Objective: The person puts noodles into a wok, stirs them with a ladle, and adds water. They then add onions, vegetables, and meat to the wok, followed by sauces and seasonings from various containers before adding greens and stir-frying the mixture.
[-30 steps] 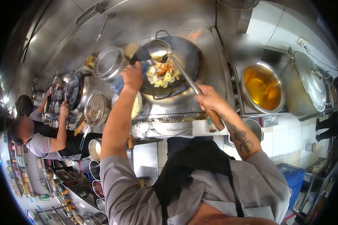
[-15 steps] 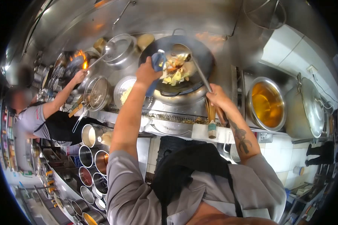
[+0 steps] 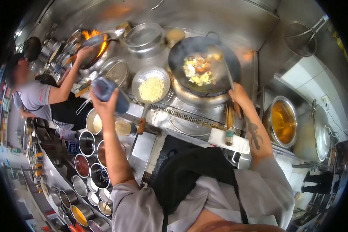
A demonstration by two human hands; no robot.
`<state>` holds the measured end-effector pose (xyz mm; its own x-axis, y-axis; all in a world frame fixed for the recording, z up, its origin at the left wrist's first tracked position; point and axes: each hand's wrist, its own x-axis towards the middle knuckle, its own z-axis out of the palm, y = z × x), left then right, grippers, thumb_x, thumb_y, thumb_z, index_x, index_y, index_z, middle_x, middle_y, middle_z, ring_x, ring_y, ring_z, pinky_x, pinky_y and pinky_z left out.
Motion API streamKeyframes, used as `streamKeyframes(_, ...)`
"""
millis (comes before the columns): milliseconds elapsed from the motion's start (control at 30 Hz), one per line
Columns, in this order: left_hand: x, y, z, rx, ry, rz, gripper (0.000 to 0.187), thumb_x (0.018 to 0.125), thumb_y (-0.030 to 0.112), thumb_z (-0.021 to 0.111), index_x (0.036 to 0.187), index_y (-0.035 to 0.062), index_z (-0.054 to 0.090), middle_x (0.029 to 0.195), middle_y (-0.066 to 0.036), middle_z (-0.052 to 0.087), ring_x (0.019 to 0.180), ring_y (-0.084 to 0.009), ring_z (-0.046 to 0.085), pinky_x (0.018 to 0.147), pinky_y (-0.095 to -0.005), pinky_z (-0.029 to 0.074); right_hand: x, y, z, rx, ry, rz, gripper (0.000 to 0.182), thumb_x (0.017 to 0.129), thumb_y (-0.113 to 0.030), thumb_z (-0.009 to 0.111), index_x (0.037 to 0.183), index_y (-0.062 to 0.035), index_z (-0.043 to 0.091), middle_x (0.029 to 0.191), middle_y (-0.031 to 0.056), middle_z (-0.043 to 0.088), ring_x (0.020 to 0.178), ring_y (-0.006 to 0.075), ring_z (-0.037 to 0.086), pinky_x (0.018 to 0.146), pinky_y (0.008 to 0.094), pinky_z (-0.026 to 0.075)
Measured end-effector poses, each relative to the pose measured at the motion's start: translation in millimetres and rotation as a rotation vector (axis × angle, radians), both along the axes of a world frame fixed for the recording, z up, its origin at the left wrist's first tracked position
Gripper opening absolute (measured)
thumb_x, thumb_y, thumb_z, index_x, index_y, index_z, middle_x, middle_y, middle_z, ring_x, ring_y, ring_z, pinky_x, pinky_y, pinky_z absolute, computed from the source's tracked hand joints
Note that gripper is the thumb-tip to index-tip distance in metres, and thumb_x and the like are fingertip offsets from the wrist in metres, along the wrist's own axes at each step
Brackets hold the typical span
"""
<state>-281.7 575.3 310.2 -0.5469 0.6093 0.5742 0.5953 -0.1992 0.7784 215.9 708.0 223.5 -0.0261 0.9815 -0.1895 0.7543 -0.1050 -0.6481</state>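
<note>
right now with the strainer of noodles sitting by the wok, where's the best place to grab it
Probably by the long handle of the strainer, from the near side by the counter edge. The handle points back toward the cook and ends in a wooden-looking grip, away from the wok, while the perforated bowl is wide and full of noodles.

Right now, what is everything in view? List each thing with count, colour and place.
wok: one, dark, on the burner, holding mixed food
ladle: one, steel, in the wok
strainer of noodles: one, steel, left of the wok
pot of oil: one, steel, amber liquid, far right
seasoning containers: many, steel, lower left
co-worker: one, grey shirt, at a flaming wok, far left
bottle: one, dark blue, in the left hand
left hand: raised, gripping the bottle
right hand: on the ladle handle
</note>
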Motion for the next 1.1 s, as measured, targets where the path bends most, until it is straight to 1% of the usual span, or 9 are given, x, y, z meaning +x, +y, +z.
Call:
streamKeyframes(233, -133, -72, -39, -0.005, -0.001, 0.306, 0.082, 0.060, 0.026, 0.089, 0.121, -0.0075, 0.045, 0.108, -0.016, 0.059, 0.095, -0.0219, 0.060, 0.087, -0.0322, 0.047, -44, -16, -13, 0.190, -0.384, 0.323, 0.038, 0.082, -0.012, 0.053, 0.118, -0.0009, 0.052, 0.094, 0.0259, 0.064, 0.093, 0.0425, 0.062, 0.081, 0.0505, 0.049)
streamKeyframes(333, -182, -96, -71, 0.014, -0.002, 0.346, 0.081, 0.059, 0.027, 0.089, 0.119, -0.0069, 0.046, 0.107, -0.017, 0.060, 0.094, -0.0215, 0.060, 0.086, -0.0333, 0.047, -37, -63, 22, 0.109, -0.597, 0.372, 0.049, 0.083, -0.016, 0.049, 0.131, -0.0080, 0.046, 0.095, 0.0229, 0.065, 0.090, 0.0416, 0.063, 0.078, 0.0500, 0.049)
streamKeyframes(433, -180, -115, -75, -0.077, -0.093, 0.402, 0.077, 0.059, 0.025, 0.088, 0.118, -0.0051, 0.048, 0.107, -0.016, 0.061, 0.095, -0.0225, 0.061, 0.088, -0.0336, 0.047, -9, -83, 35, 0.134, -0.581, 0.372, 0.058, 0.078, -0.004, 0.054, 0.135, -0.0044, 0.045, 0.107, 0.0290, 0.060, 0.097, 0.0418, 0.061, 0.084, 0.0457, 0.048)
streamKeyframes(533, -191, -118, -100, -0.163, -0.137, 0.486, 0.078, 0.059, 0.028, 0.088, 0.119, -0.0019, 0.049, 0.109, -0.015, 0.061, 0.098, -0.0236, 0.061, 0.089, -0.0336, 0.046, 9, -99, 29, 0.323, -0.592, 0.396, 0.051, 0.081, -0.008, 0.053, 0.133, -0.0079, 0.050, 0.098, 0.0277, 0.063, 0.092, 0.0427, 0.062, 0.081, 0.0470, 0.050)
streamKeyframes(733, -172, -112, -131, -0.048, -0.227, 0.282, 0.072, 0.062, 0.020, 0.088, 0.120, -0.0022, 0.050, 0.111, -0.014, 0.060, 0.099, -0.0210, 0.058, 0.090, -0.0332, 0.046, 14, -168, 59, 0.214, -0.167, 0.332, 0.050, 0.087, -0.008, 0.056, 0.135, -0.0019, 0.046, 0.121, 0.0240, 0.059, 0.111, 0.0331, 0.059, 0.088, 0.0372, 0.048)
streamKeyframes(800, -192, -100, -170, -0.039, -0.187, 0.262, 0.070, 0.062, 0.020, 0.088, 0.117, -0.0033, 0.052, 0.111, -0.014, 0.059, 0.097, -0.0215, 0.058, 0.088, -0.0331, 0.047, -4, -191, 79, -0.008, -0.048, 0.161, 0.050, 0.089, -0.006, 0.056, 0.137, 0.0005, 0.043, 0.092, 0.0088, 0.065, 0.073, 0.0137, 0.060, 0.056, 0.0258, 0.048)
streamKeyframes(933, -168, -87, -171, -0.086, -0.186, 0.173, 0.070, 0.060, 0.015, 0.090, 0.116, -0.0035, 0.051, 0.108, -0.013, 0.058, 0.093, -0.0204, 0.058, 0.085, -0.0325, 0.047, -11, -181, 59, -0.032, 0.032, 0.292, 0.050, 0.087, -0.007, 0.056, 0.135, 0.0005, 0.044, 0.070, 0.0042, 0.056, 0.052, 0.0100, 0.050, 0.048, 0.0265, 0.043)
streamKeyframes(1033, -157, -83, -190, -0.081, -0.230, 0.069, 0.070, 0.061, 0.015, 0.090, 0.116, -0.0040, 0.050, 0.106, -0.012, 0.058, 0.093, -0.0205, 0.057, 0.086, -0.0328, 0.047, -28, -157, 46, -0.113, -0.189, 0.150, 0.050, 0.084, -0.015, 0.057, 0.131, 0.0007, 0.048, 0.100, 0.0310, 0.061, 0.094, 0.0398, 0.063, 0.083, 0.0421, 0.049)
streamKeyframes(1100, -153, -82, -205, -0.156, -0.217, 0.093, 0.070, 0.063, 0.013, 0.088, 0.118, -0.0051, 0.049, 0.109, -0.013, 0.056, 0.096, -0.0216, 0.057, 0.087, -0.0334, 0.047, -28, -151, 30, 0.078, -0.202, 0.210, 0.049, 0.084, -0.013, 0.056, 0.130, 0.0011, 0.048, 0.100, 0.0305, 0.062, 0.093, 0.0411, 0.063, 0.082, 0.0434, 0.049)
